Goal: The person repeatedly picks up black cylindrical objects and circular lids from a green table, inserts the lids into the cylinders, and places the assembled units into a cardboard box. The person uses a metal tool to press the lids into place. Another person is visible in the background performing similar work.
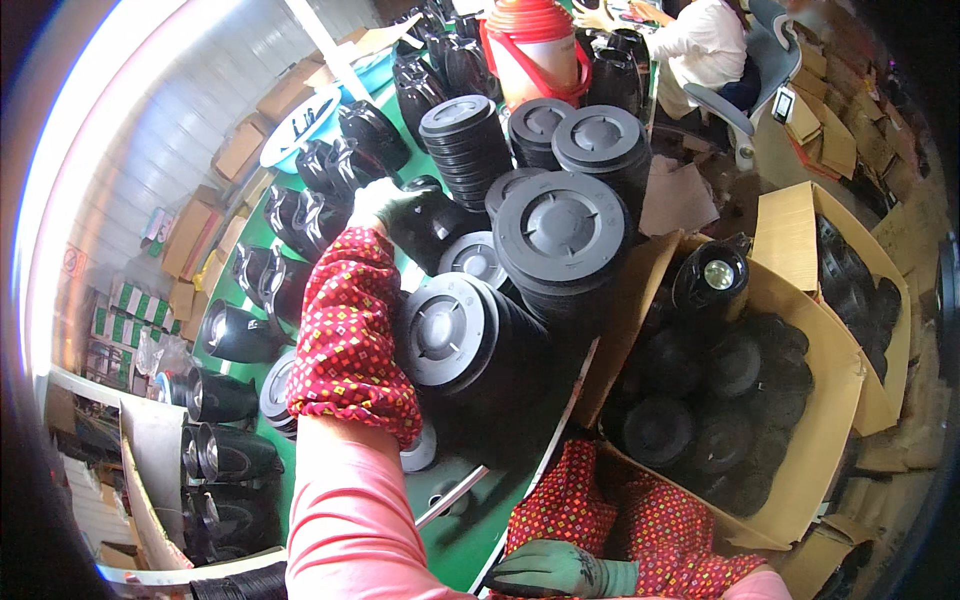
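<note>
Our gloved left hand (383, 203) at a glossy, rounded black jug (432, 228), the jug just right of its fingers, their grip hidden from us, our gloved right hand (555, 570) by red patterned cloth (660, 520), fingers together, hold unclear, matte ridged disc stacks (565, 230), green tabletop (465, 542)

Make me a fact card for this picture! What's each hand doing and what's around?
Left hand: gloved, touching a black jug; grip unclear
Right hand: gloved, low in front of the body; nothing seen in it
Table: green, with stacked round black pieces
Box: open cardboard, dark things inside
Far end: red-and-white bucket; person in white
</note>
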The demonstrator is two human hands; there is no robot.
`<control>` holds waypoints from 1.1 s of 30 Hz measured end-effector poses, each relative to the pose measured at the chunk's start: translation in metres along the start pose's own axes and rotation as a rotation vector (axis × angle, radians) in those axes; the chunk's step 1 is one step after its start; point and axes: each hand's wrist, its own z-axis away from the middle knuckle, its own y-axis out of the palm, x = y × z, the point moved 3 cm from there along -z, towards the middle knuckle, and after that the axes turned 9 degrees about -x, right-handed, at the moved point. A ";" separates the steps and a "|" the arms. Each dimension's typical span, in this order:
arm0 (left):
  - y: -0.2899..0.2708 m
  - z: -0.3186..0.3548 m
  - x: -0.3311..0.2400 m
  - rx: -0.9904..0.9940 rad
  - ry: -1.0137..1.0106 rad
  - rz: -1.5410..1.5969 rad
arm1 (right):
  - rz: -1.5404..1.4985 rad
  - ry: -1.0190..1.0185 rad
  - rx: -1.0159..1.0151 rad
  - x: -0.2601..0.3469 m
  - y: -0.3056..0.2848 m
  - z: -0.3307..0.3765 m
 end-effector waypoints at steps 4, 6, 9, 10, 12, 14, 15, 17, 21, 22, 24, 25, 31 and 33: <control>0.006 0.012 -0.008 -0.048 0.003 -0.059 | -0.012 0.020 0.087 -0.004 -0.002 0.004; 0.010 0.015 0.003 0.009 -0.007 0.170 | -0.030 -0.002 0.055 -0.005 -0.002 0.004; 0.028 0.013 0.048 0.111 -0.085 0.334 | -0.038 -0.036 0.030 -0.002 -0.006 -0.002; 0.034 0.013 0.062 0.144 -0.118 0.362 | -0.045 -0.035 0.021 -0.003 -0.004 -0.002; 0.035 0.014 0.066 0.106 -0.036 0.490 | -0.040 -0.024 -0.011 -0.002 0.000 -0.005; 0.039 0.021 0.047 0.149 0.004 0.598 | 0.021 0.046 -0.084 0.003 -0.009 -0.010; 0.037 0.028 0.036 0.235 -0.041 0.629 | 0.065 0.076 -0.153 0.009 -0.027 -0.019; 0.029 0.042 0.049 0.232 0.008 0.475 | 0.267 0.096 -0.313 0.024 -0.063 -0.039; 0.043 0.043 0.077 0.254 0.033 0.390 | 0.521 0.233 -0.708 0.009 -0.137 -0.067; 0.022 0.047 0.056 0.203 0.108 0.096 | 0.524 0.311 -0.746 0.003 -0.149 -0.071; 0.013 0.057 0.056 0.168 0.075 0.054 | 0.620 0.315 -0.683 -0.009 -0.160 -0.073; -0.020 0.087 0.021 0.220 -0.076 0.093 | 0.635 0.295 -0.694 -0.016 -0.164 -0.071; 0.043 0.084 0.103 0.348 -0.197 0.650 | 0.536 0.380 -0.735 -0.043 -0.157 -0.077; 0.040 0.091 0.071 0.345 -0.169 0.589 | 0.552 0.414 -0.766 -0.039 -0.162 -0.074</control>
